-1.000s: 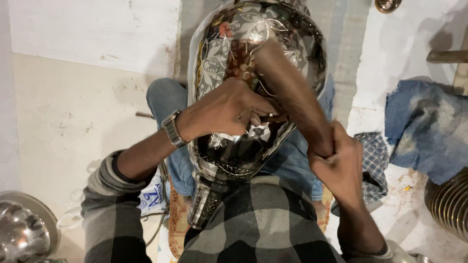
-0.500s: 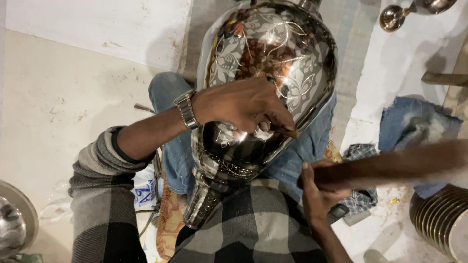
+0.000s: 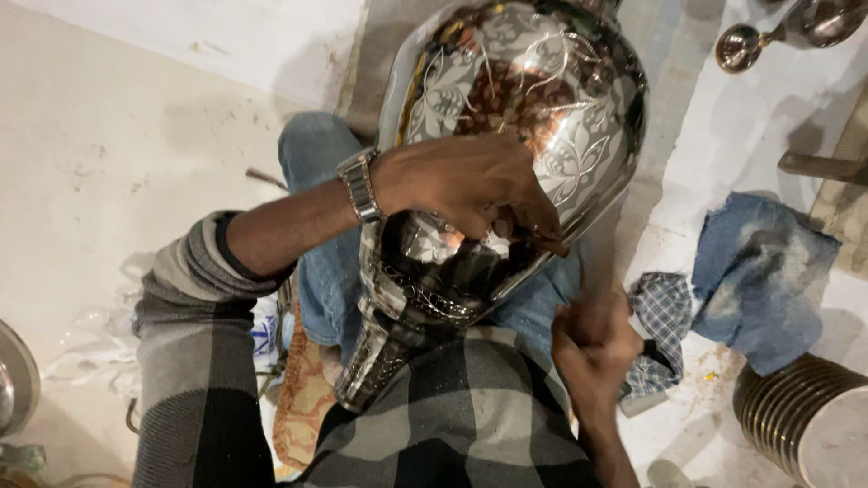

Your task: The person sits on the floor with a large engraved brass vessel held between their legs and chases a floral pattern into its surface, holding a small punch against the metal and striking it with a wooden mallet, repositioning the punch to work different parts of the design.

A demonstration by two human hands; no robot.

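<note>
Vase [image 3: 542,99] on lap, left hand [image 3: 466,185] pressing tool at its belly; right hand [image 3: 592,348], fisted below that grip, has dropped back, mid-swing.

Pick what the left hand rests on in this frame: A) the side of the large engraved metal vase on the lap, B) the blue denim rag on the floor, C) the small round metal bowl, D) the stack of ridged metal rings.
A: the left hand lies on the engraved metal vase, its fingers curled against the shiny wall.
</note>
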